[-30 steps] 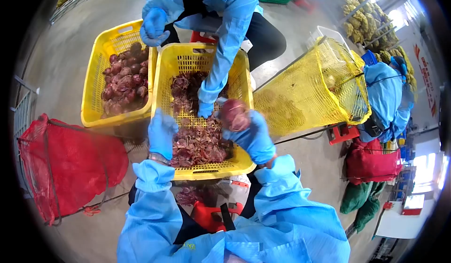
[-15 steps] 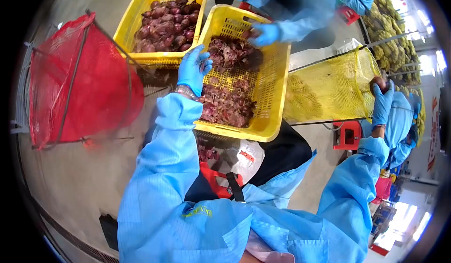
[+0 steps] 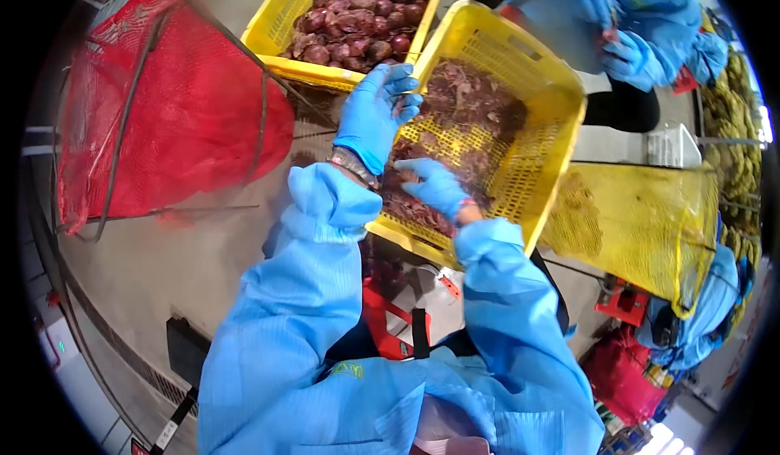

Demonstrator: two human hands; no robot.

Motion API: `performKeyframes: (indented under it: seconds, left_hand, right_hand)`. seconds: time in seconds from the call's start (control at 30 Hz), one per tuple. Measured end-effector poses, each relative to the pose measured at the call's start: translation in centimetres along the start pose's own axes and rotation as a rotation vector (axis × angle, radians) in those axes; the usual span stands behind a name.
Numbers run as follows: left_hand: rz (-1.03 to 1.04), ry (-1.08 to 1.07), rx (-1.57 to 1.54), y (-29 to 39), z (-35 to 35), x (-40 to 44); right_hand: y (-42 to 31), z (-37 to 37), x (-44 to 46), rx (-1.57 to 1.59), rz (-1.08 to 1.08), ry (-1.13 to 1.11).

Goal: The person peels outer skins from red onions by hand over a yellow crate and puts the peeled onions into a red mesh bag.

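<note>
My left hand (image 3: 376, 118), in a blue glove, is raised beside the left rim of the near yellow crate (image 3: 532, 171). Its fingers are loosely curled and apart, with nothing visible in them. My right hand (image 3: 439, 188), also gloved, reaches into that crate. Its fingers are stretched leftward over a layer of dry onion skins (image 3: 467, 89), and no onion shows in it. Behind my left hand, a second yellow crate (image 3: 305, 70) holds many red onions (image 3: 357, 20).
A red mesh bag (image 3: 187, 106) hangs on a metal frame at left. A yellow mesh bag (image 3: 642, 219) stretches out at right, near a red stool (image 3: 624, 302). Across from me, a co-worker's gloved hands (image 3: 630, 61) hold something small and reddish. Full sacks (image 3: 731, 114) are stacked beyond.
My right hand has come from the yellow mesh bag into the near crate, and the onion it held is gone from it. The co-worker's hand has left the crate. The view has shifted.
</note>
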State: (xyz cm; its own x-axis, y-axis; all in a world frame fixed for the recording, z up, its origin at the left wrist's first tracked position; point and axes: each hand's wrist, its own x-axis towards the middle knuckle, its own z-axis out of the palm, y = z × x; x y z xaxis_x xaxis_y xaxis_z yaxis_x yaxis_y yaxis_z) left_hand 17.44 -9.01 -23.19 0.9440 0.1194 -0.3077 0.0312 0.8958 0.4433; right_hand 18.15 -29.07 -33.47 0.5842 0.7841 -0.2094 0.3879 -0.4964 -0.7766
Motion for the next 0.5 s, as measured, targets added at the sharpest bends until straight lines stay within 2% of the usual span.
performKeyframes:
  seconds: [0.1,0.13,0.17,0.2,0.23,0.27,0.3,0.33,0.37,0.4,0.43,0.47,0.5]
  left_hand:
    - [-0.013,0.043,0.018,0.6,0.9,-0.3]
    - [-0.017,0.058,0.027,0.8,1.2,-0.3]
    - [-0.020,0.053,0.050,0.9,1.2,-0.3]
    - [-0.015,0.057,0.066,1.0,1.4,-0.4]
    - [-0.006,0.058,0.078,1.1,1.7,-0.5]
    - [0.005,0.056,0.086,1.1,1.6,-0.5]
    - [0.006,0.044,0.082,1.1,1.3,-0.5]
    - [0.001,0.054,0.086,1.1,1.2,-0.6]
    - [-0.003,0.059,0.091,1.2,1.3,-0.7]
    - [-0.004,0.064,0.097,1.3,1.4,-0.7]
    - [-0.003,0.050,0.108,1.4,1.5,-0.7]
    - [-0.001,0.037,0.116,1.4,1.5,-0.8]
    - [0.000,0.028,0.121,1.2,1.5,-1.1]
  right_hand:
    - [1.7,5.2,3.9,-0.223,0.157,-0.170]
    - [3.5,7.6,4.2,-0.323,0.058,-0.097]
    - [5.8,8.8,3.0,-0.362,0.103,-0.090]
    - [5.3,7.9,1.4,-0.403,0.152,-0.084]
    - [6.3,7.9,0.3,-0.431,0.081,0.025]
    - [7.7,7.2,-0.2,-0.352,0.239,-0.080]
    - [11.4,7.5,-2.3,-0.281,0.287,-0.022]
    - [14.4,7.4,-3.9,-0.184,0.511,-0.034]
    - [15.7,5.8,-5.5,-0.336,0.737,-0.245]
    - [17.1,4.0,-8.3,-0.331,0.728,-0.219]
    - [24.0,5.2,-11.2,-0.341,0.797,-0.101]
    - [23.7,2.9,-11.2,-0.411,0.908,-0.215]
    - [22.1,2.4,-10.3,-0.462,0.837,-0.044]
